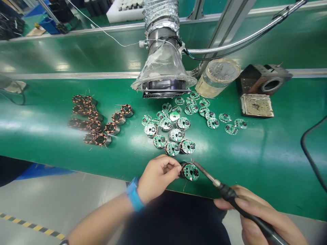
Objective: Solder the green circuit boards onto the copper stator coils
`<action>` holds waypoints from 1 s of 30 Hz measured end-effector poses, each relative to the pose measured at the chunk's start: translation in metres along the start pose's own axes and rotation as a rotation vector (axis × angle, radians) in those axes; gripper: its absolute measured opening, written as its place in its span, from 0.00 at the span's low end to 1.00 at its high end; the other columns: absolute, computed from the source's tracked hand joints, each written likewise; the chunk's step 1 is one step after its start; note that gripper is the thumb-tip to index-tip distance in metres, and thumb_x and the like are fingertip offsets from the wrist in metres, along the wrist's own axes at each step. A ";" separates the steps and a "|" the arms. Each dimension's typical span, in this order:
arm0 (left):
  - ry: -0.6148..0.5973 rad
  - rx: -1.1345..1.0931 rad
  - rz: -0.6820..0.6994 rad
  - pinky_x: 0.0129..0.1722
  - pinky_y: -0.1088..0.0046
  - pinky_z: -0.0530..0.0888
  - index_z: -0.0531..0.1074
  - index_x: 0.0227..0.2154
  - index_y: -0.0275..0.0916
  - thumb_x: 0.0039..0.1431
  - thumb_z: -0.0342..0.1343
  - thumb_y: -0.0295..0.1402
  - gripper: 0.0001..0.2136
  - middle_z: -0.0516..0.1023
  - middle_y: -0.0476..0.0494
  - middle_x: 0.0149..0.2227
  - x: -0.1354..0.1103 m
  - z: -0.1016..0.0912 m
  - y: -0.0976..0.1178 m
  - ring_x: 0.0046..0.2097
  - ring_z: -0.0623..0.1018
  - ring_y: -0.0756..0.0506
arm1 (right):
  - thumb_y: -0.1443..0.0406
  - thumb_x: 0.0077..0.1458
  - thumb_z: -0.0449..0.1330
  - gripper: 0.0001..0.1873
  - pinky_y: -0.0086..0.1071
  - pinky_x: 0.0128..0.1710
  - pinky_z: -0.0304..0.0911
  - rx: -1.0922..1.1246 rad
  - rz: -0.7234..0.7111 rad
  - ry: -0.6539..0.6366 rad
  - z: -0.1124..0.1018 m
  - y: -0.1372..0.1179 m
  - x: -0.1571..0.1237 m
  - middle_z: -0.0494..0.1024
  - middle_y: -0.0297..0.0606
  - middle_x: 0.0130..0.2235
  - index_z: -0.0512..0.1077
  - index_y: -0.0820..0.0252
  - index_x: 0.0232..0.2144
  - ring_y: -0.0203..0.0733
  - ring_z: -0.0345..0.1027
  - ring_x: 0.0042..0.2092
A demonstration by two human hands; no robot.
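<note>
My right hand (258, 214) grips a soldering iron (227, 192) by its black handle, its metal tip pointing up and left. Just left of that tip, near the table's front edge, a copper-wound motor stator topped with a round green circuit board (191, 172) stands upright. My left hand (159, 175) is closed in a pinch at the stator's left side; whatever lies between thumb and forefinger is too small to make out. A thin wire sticks out below the stator. Behind it sit several stators with boards on top (176, 135).
Bare copper-wound stators (94, 126) stand in rows at the left. Loose round boards (213, 123) lie behind and to the right. A fume extractor (166, 68) hangs over the middle. Further right are a cloudy jar (217, 78), a soldering iron stand with sponge (257, 105) and a black cable (310, 153).
</note>
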State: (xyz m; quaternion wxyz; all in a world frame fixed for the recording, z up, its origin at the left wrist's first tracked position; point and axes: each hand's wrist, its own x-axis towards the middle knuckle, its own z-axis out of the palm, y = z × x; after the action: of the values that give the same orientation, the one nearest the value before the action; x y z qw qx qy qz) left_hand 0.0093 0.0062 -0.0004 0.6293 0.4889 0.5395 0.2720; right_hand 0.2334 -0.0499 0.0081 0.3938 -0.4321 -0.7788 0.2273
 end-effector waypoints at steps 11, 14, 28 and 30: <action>0.042 0.034 0.032 0.31 0.75 0.73 0.71 0.27 0.35 0.54 0.54 0.30 0.05 0.74 0.46 0.26 -0.004 0.003 -0.002 0.30 0.75 0.49 | 0.78 0.47 0.55 0.22 0.39 0.44 0.65 -0.031 0.001 0.082 0.038 0.008 0.009 0.76 0.43 0.43 0.63 0.58 0.45 0.43 0.68 0.47; 0.053 0.032 0.009 0.31 0.74 0.73 0.71 0.26 0.35 0.54 0.54 0.30 0.04 0.75 0.46 0.26 -0.003 0.004 -0.002 0.29 0.75 0.49 | 0.75 0.49 0.53 0.19 0.39 0.40 0.66 0.038 0.035 0.057 0.023 0.002 0.004 0.78 0.36 0.29 0.63 0.56 0.44 0.41 0.71 0.36; 0.019 0.011 -0.010 0.32 0.74 0.72 0.71 0.27 0.34 0.54 0.53 0.30 0.05 0.74 0.44 0.27 -0.003 0.002 -0.003 0.30 0.74 0.49 | 0.69 0.50 0.56 0.07 0.30 0.37 0.68 -0.031 0.043 0.048 0.007 -0.010 -0.002 0.73 0.34 0.25 0.68 0.57 0.34 0.36 0.70 0.30; 0.018 0.012 -0.009 0.32 0.74 0.72 0.71 0.28 0.35 0.54 0.53 0.30 0.05 0.74 0.44 0.27 -0.004 0.002 -0.003 0.30 0.74 0.49 | 0.70 0.50 0.55 0.08 0.30 0.35 0.68 -0.021 0.040 0.031 0.007 -0.010 -0.001 0.73 0.34 0.25 0.68 0.57 0.35 0.37 0.70 0.30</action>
State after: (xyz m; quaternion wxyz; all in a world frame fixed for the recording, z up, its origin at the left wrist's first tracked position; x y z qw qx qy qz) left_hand 0.0094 0.0011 -0.0018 0.6226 0.4876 0.5490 0.2705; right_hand 0.2230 -0.0560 0.0111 0.3967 -0.4549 -0.7663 0.2203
